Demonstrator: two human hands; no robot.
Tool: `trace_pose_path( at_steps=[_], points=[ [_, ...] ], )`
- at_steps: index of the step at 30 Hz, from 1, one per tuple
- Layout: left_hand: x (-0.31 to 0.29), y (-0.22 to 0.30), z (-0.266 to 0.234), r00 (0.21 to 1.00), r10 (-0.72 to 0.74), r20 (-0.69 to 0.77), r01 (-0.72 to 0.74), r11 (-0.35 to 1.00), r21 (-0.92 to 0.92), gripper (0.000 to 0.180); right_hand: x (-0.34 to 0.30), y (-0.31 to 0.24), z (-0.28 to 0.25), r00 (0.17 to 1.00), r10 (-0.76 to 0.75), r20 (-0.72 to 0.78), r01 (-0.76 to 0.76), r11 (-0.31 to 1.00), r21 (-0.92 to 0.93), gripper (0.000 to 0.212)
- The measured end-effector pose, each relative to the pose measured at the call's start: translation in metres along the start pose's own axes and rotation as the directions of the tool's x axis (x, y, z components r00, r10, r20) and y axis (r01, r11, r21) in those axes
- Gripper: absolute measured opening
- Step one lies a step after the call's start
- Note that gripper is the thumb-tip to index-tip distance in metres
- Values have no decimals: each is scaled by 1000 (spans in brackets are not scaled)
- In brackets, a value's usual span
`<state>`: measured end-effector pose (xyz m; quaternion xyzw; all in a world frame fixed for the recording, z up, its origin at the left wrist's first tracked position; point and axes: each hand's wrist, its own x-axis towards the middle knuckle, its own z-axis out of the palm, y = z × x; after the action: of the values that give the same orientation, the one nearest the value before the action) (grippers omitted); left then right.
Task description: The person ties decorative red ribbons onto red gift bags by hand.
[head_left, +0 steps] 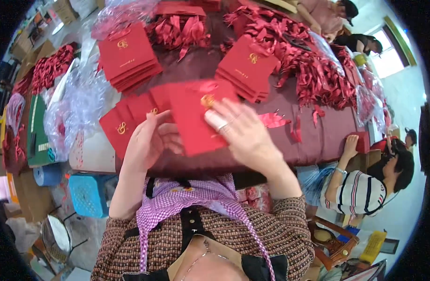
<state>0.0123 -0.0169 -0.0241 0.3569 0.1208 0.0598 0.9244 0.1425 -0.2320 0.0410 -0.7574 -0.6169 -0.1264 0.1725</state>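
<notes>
A red square paper bag (191, 129) with a gold emblem and a red ribbon at its top edge is raised in front of me, slightly blurred. My right hand (240, 129) grips its right side, thumb across the front; white tape or a cover wraps one digit. Beside the bag's left edge, my left hand (151, 138) has its fingers apart and loosely bent; whether the fingertips touch the bag is hard to see. Behind that hand, several similar red bags (123, 126) lie fanned out on the dark red tablecloth (313, 145).
Stacks of red bags stand at the back left (128, 56) and back right (248, 68). Heaps of red ribbon (322, 75) cover the far right. Clear plastic wrap (77, 105) lies at left, near a blue stool (87, 194). A person in a striped top (358, 189) works at right; others are beyond.
</notes>
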Motion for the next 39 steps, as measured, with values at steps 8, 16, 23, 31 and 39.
trace_pose_path(
  at_steps=[8,16,23,31,39],
  points=[
    [-8,-8,-25,974,206,-97,-144,886,440,36,50,107,-45,857,122,-500,-291,917,-274,66],
    [-16,13,-61,762,618,-194,-261,567,781,24,16,189,86,853,448,268,-383,886,-260,74],
    [-19,19,-67,761,598,-251,-175,562,808,24,21,181,84,903,402,151,-356,898,-260,76],
    [-10,22,-42,780,588,-214,-224,581,783,25,10,165,55,925,376,-45,-378,909,-178,78],
    [80,17,25,887,454,80,-362,578,731,38,-30,167,59,789,511,-340,-444,858,259,43]
  ],
)
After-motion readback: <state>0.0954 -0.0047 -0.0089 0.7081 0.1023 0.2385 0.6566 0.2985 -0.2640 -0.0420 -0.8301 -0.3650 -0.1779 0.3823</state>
